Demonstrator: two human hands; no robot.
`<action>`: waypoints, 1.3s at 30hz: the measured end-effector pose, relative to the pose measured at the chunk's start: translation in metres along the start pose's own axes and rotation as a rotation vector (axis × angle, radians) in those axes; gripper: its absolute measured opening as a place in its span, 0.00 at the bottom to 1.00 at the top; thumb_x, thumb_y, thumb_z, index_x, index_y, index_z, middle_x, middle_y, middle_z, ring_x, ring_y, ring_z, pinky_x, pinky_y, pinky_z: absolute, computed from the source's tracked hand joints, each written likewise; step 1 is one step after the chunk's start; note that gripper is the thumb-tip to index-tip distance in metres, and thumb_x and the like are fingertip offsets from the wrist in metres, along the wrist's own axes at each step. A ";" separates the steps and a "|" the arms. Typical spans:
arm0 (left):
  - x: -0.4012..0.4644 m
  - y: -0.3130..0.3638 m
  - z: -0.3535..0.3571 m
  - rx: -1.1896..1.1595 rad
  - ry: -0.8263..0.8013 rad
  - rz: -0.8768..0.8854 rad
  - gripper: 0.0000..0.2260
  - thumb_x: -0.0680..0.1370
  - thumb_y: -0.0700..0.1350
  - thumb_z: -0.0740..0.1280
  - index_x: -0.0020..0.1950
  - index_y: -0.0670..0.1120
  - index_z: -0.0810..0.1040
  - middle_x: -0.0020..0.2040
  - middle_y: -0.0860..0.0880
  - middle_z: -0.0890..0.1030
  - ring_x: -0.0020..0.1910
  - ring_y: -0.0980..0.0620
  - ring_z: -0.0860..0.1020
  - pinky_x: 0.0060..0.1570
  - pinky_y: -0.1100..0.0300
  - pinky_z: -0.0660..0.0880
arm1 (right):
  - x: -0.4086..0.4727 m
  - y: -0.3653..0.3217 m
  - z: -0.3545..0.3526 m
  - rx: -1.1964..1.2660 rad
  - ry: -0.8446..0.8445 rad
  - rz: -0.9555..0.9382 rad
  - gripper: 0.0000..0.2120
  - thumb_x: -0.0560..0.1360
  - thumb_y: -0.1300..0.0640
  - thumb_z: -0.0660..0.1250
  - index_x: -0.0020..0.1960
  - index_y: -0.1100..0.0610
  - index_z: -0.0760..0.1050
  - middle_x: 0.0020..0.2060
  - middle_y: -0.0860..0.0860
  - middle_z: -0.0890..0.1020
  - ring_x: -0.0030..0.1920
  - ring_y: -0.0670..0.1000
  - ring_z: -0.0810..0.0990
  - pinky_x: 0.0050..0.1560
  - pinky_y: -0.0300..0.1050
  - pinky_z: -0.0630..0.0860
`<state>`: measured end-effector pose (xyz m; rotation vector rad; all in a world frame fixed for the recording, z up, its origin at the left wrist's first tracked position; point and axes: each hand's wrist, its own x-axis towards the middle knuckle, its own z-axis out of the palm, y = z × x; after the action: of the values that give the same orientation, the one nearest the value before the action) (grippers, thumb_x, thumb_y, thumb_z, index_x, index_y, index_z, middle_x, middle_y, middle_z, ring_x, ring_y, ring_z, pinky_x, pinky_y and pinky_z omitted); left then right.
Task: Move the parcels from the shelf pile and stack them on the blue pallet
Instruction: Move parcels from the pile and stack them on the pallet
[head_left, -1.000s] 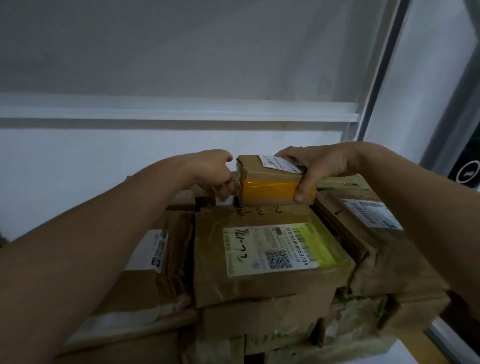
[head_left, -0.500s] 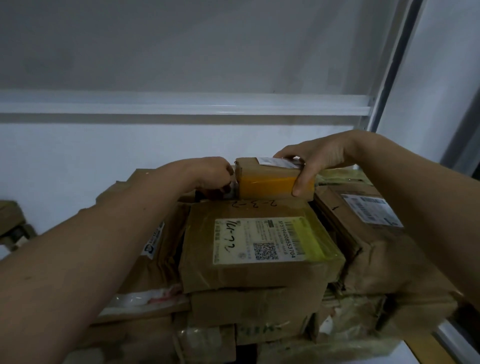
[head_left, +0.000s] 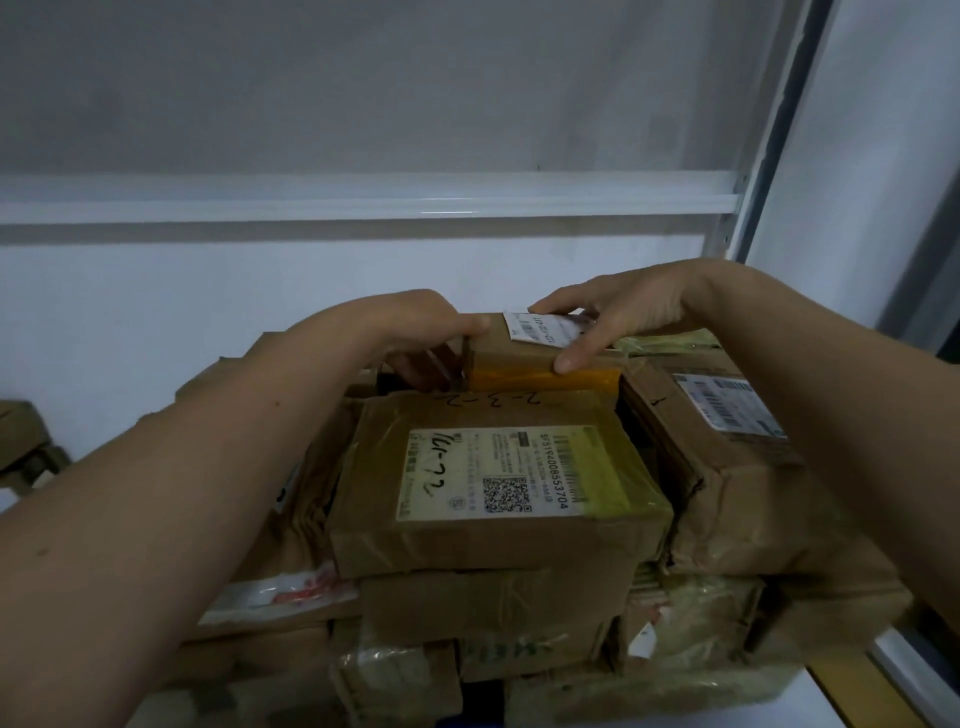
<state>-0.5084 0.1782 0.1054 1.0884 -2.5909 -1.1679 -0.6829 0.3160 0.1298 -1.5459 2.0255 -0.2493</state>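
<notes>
Atop the pile, small parcel (head_left: 524, 353) gripped by left hand (head_left: 415, 332) and right hand (head_left: 613, 317). Just below the grip, labelled box (head_left: 498, 483).

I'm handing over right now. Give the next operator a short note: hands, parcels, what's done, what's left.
Left hand grips the left end of the small parcel; right hand grips its right end and top.
The small parcel sits at the back of the shelf pile, behind the large labelled parcel.
Done: small parcel gripped, not yet carried off.
Left: take it to the blue pallet, out of view, then move the remaining pile.
</notes>
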 end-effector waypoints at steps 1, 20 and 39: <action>0.001 0.000 0.001 0.015 0.001 0.005 0.18 0.78 0.57 0.63 0.57 0.44 0.77 0.43 0.45 0.83 0.37 0.50 0.84 0.33 0.58 0.80 | 0.000 0.000 0.000 -0.006 0.011 0.001 0.36 0.66 0.48 0.73 0.71 0.46 0.63 0.57 0.41 0.71 0.60 0.47 0.69 0.48 0.33 0.67; -0.057 -0.031 -0.035 0.612 0.373 -0.007 0.25 0.78 0.58 0.63 0.71 0.46 0.69 0.68 0.46 0.73 0.65 0.45 0.72 0.60 0.54 0.68 | 0.014 -0.067 0.009 -0.313 0.204 -0.047 0.38 0.71 0.41 0.69 0.75 0.48 0.58 0.74 0.49 0.61 0.73 0.54 0.62 0.67 0.49 0.63; -0.299 -0.259 -0.141 0.645 0.392 -0.409 0.21 0.78 0.55 0.64 0.67 0.47 0.71 0.66 0.47 0.73 0.62 0.45 0.72 0.51 0.58 0.66 | 0.044 -0.356 0.180 -0.321 0.015 -0.405 0.36 0.72 0.43 0.69 0.75 0.49 0.58 0.74 0.49 0.62 0.71 0.54 0.65 0.61 0.42 0.63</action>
<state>-0.0887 0.1676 0.0829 1.8064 -2.5236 -0.0752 -0.2996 0.1976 0.1365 -2.1577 1.8104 -0.0901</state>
